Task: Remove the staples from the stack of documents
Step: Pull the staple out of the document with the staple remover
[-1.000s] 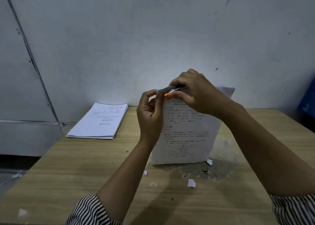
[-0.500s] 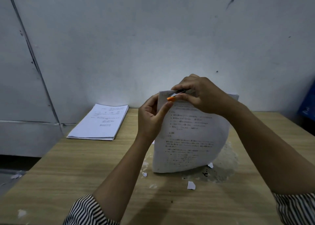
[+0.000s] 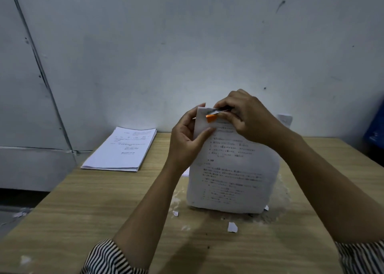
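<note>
A printed document [image 3: 232,176] stands upright on the wooden table [image 3: 104,207], its lower edge on the tabletop. My left hand [image 3: 185,140] pinches its top left corner between thumb and fingers. My right hand [image 3: 247,118] grips a small metal tool with an orange tip [image 3: 212,118], and the tip lies against that same corner. The staple itself is too small to make out.
A flat stack of documents [image 3: 122,149] lies at the table's back left by the wall. Small torn paper scraps [image 3: 232,227] lie on the table in front of the upright document. A blue object [image 3: 376,130] shows at the right edge.
The top edge of the document, folded over a second ago, now stands up straight. Both hands stay at the top left corner, with the tool still against it.
</note>
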